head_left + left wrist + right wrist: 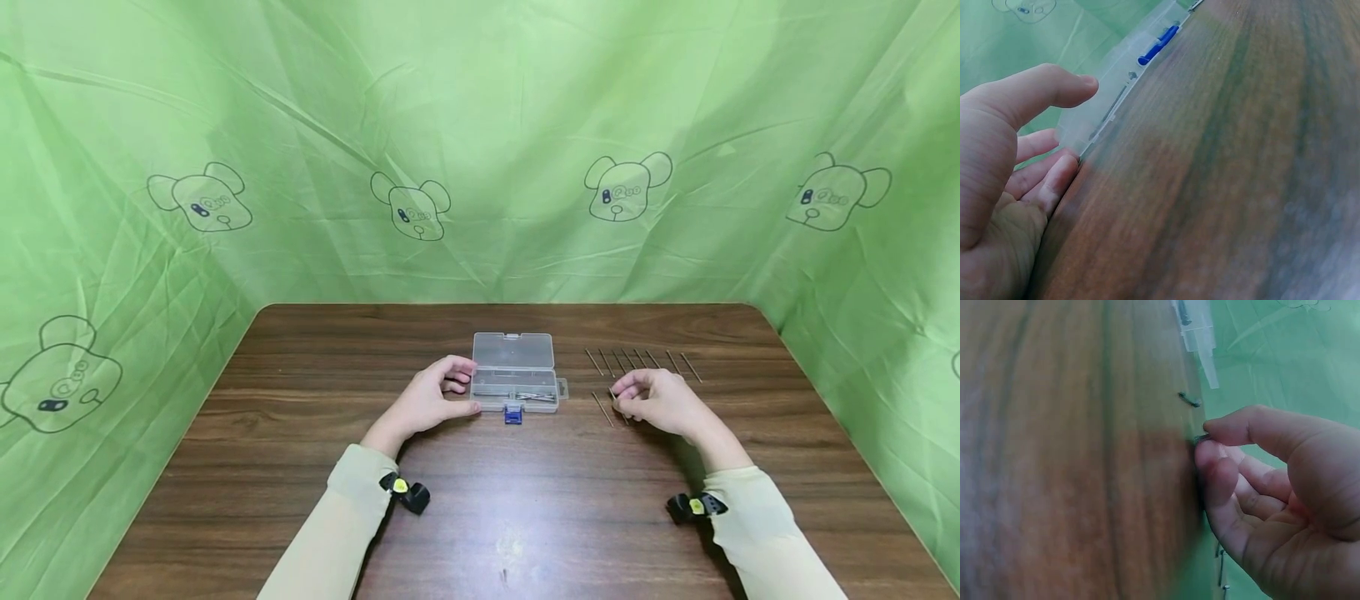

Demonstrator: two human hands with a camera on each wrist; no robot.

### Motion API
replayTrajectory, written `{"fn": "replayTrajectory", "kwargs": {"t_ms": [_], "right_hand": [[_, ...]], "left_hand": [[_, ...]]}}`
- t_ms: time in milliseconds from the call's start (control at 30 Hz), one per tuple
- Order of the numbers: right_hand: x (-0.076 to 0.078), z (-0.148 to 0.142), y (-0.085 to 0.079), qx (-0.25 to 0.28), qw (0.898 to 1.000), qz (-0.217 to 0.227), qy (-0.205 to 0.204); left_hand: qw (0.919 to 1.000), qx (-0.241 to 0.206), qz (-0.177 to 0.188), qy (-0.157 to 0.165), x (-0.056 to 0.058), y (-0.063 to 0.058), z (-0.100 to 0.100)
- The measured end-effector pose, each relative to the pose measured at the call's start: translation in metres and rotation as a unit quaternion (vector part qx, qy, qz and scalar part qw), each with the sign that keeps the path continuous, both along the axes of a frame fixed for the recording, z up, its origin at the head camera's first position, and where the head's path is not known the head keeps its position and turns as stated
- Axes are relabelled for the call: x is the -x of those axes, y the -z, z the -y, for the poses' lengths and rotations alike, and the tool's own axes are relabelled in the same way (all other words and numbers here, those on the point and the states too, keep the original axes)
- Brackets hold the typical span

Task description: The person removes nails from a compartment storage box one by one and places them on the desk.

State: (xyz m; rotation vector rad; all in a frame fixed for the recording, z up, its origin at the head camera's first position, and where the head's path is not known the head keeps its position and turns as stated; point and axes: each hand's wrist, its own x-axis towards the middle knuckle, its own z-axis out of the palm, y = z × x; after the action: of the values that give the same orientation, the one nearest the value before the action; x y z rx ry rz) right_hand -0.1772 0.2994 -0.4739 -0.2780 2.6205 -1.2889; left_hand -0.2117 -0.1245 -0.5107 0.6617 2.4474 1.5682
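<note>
A clear plastic box [513,408] with a blue latch [513,414] stands with its lid [513,351] raised, long thin nails [534,397] lying inside. My left hand [432,395] is at the box's left end, its fingers relaxed with fingertips right at the side and its thumb by the front corner. To the right, my right hand [654,400] pinches a nail [1202,437] between thumb and fingertips, low over the table; most of that nail is hidden. Beside it another nail [602,409] lies on the table.
Behind my right hand, several more nails [633,361] lie in a slanted row on the brown wooden table [315,517]. A clear hang tab [562,388] sticks out from the box's right end. Green cloth [480,125] with bear outlines encloses the table's back and sides.
</note>
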Motion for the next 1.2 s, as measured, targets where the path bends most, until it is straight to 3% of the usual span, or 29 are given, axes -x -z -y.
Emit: {"fn": "replayTrajectory", "kwargs": {"t_ms": [300, 1200], "right_hand": [[0.0022, -0.0028, 0.0065, -0.015, 1.000, -0.003, 0.006], [0.0009, -0.0020, 0.0027, -0.035, 0.999, 0.004, -0.004]], "left_hand": [[1.0000, -0.003, 0.000, -0.001, 0.0006, 0.0005, 0.0003], [1.0000, 0.004, 0.006, -0.003, -0.0004, -0.0006, 0.0001]]}}
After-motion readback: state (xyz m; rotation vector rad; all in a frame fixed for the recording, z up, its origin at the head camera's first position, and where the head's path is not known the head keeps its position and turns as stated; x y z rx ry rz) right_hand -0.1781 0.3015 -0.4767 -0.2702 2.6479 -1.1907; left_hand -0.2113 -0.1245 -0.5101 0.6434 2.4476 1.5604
